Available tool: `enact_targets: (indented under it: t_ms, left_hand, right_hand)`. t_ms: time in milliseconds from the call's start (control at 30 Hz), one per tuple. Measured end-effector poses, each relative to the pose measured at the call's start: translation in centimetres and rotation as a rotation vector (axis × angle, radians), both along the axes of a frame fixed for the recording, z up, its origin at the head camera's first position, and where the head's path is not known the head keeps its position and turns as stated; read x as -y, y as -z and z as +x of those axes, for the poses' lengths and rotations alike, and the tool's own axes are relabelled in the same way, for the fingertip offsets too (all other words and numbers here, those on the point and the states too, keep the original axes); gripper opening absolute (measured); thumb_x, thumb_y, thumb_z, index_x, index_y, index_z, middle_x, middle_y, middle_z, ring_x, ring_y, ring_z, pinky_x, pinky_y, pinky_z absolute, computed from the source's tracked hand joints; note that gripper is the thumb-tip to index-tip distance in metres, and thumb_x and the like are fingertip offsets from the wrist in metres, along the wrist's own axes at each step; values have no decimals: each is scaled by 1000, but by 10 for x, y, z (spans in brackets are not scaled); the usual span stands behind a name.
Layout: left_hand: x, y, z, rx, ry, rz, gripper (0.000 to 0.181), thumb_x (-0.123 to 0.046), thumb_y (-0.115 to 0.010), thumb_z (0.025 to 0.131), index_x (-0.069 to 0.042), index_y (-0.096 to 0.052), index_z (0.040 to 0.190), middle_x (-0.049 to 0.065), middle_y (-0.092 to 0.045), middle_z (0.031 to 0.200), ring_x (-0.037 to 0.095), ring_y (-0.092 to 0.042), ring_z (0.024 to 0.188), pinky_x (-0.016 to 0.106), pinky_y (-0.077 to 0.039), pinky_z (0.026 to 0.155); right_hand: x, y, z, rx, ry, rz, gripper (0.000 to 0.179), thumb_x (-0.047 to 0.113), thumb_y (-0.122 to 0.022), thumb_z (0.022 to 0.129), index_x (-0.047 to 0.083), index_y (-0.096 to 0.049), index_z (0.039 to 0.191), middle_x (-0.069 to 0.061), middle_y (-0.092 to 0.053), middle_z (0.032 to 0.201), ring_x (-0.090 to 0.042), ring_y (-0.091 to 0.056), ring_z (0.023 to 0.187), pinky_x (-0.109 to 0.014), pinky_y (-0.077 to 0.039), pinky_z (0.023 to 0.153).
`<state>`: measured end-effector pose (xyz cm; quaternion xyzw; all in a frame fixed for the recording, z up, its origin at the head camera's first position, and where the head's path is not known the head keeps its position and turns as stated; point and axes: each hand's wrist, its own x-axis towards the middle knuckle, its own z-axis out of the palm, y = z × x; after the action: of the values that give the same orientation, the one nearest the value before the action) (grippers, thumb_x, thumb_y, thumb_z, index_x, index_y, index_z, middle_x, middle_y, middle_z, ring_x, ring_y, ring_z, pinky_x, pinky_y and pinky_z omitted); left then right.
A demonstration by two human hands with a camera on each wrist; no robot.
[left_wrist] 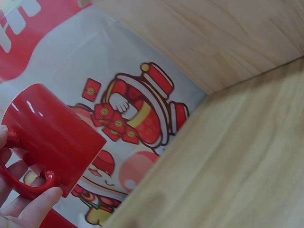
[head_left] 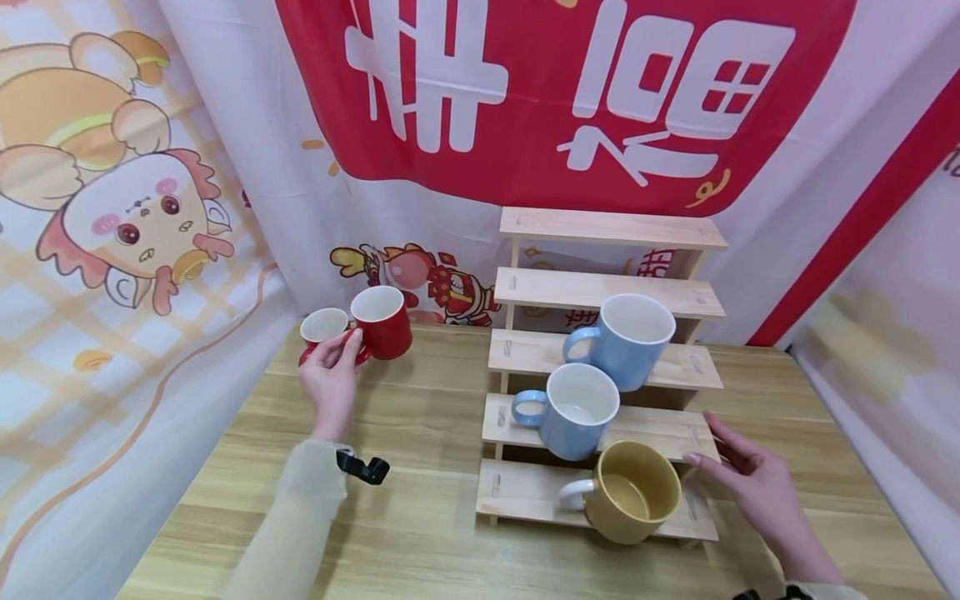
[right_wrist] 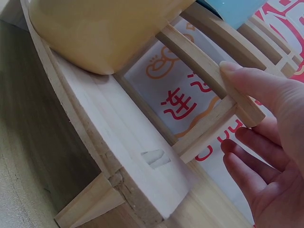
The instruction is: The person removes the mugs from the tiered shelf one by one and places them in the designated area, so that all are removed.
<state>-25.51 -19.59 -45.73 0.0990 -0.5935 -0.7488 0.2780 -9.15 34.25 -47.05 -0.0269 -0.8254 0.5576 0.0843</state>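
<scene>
My left hand [head_left: 333, 379] pinches the handle of a red mug [head_left: 392, 332] with a white inside. That mug looks raised off the table in the left wrist view. Just left of it is a second red mug [head_left: 322, 323], partly hidden by the fingers. My right hand [head_left: 761, 487] grips the right end of the second-lowest tier of a stepped wooden shelf [head_left: 667, 427], thumb at the front edge. On the lower tiers sit a yellow-brown mug [head_left: 626, 508] with a white handle and two light-blue mugs, one lower [head_left: 573, 433] and one higher [head_left: 633, 354]. Their handles point left.
The wooden table [head_left: 420, 500] runs under the shelf and along its left side. A white cloth with a red printed panel [head_left: 525, 92] hangs behind the shelf. Another printed cloth [head_left: 112, 208] forms the left side, and one more stands at the right.
</scene>
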Motion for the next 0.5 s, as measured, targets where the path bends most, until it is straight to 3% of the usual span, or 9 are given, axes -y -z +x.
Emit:
enact_targets:
  t_ms: [233,500]
  left_hand:
    - [1,20,-1,10,-19,-5,40,-20,-84,87,8,-71,113,8,-76,99,31,-72,98,39,-62,75]
    - [3,42,-2,38,-67,-5,38,-23,-85,85,5,-74,109,10,-76,99,24,-73,92,39,-61,74]
  right_hand:
    - [0,-3,0,6,1,15,68,11,-79,92,1,-45,151,10,-53,142,14,-54,111,-10,-48,89]
    - [-1,-1,0,-12,-7,21,67,9,-79,92,0,-46,150,8,-51,145,14,-53,113,-9,-47,90]
